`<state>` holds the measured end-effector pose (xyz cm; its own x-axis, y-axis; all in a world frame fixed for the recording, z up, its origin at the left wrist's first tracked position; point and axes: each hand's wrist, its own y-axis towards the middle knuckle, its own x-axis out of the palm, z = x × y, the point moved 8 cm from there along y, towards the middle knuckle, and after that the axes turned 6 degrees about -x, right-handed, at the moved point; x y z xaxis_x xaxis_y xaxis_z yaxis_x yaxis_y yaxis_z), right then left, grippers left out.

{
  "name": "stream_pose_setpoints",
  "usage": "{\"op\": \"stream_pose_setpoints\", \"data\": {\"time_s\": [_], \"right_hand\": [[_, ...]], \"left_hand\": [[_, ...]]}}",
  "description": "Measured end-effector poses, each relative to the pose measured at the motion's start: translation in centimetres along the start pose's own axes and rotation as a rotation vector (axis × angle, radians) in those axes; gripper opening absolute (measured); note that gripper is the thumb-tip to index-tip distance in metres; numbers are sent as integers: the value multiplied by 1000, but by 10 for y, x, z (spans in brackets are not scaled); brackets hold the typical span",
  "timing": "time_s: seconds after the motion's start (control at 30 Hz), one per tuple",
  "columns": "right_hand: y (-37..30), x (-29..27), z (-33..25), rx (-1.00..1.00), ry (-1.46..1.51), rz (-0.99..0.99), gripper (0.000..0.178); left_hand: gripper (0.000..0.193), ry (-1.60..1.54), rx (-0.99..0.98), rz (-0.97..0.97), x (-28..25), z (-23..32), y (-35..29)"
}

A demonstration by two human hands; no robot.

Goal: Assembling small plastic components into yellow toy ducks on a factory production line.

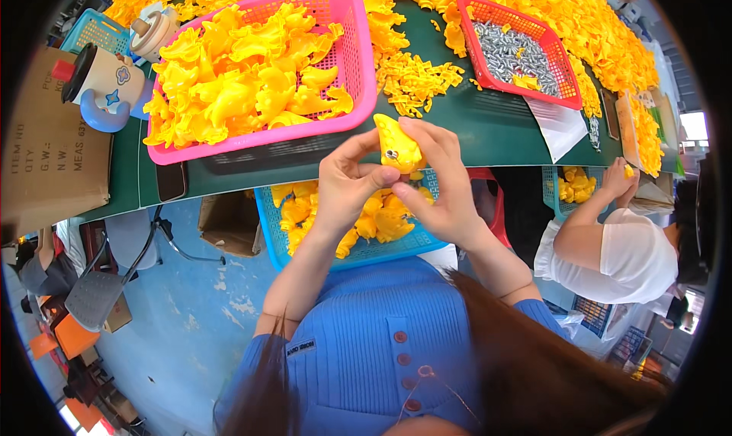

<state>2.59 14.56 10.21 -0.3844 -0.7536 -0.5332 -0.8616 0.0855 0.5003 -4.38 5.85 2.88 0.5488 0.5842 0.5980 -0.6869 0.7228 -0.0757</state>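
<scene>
Between my two hands, above the table's near edge, is a yellow moulded plastic piece (398, 148) with a pointed top and a small silvery spot low on its front. My left hand (352, 178) grips it from the left, thumb at its lower edge. Fingers of my right hand (438, 173) wrap its right side, with the thumb below. Under my hands, a blue basket (358, 259) holds more yellow pieces (381, 216). Beyond my left hand stands a pink basket (368, 70) heaped with yellow plastic parts (244, 74).
Small metal parts (515, 53) fill a red basket (560, 99) on the green table (450, 135). Loose yellow parts (415, 81) lie behind. Two cups and a phone (171, 183) sit at left beside a cardboard box (57, 146). A co-worker in white (618, 253) handles a yellow piece at right.
</scene>
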Motion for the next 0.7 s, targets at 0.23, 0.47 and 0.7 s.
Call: {"op": "stream_pose_setpoints", "data": {"time_s": [0.23, 0.47, 0.7], "right_hand": [[-4, -3, 6, -74, -117, 176, 57], [1, -8, -6, -177, -24, 206, 52], [-4, -5, -10, -169, 112, 136, 47]], "left_hand": [[58, 244, -21, -12, 6, 0, 2], [51, -13, 46, -76, 5, -4, 10], [35, 20, 325, -226, 6, 9, 10]]}}
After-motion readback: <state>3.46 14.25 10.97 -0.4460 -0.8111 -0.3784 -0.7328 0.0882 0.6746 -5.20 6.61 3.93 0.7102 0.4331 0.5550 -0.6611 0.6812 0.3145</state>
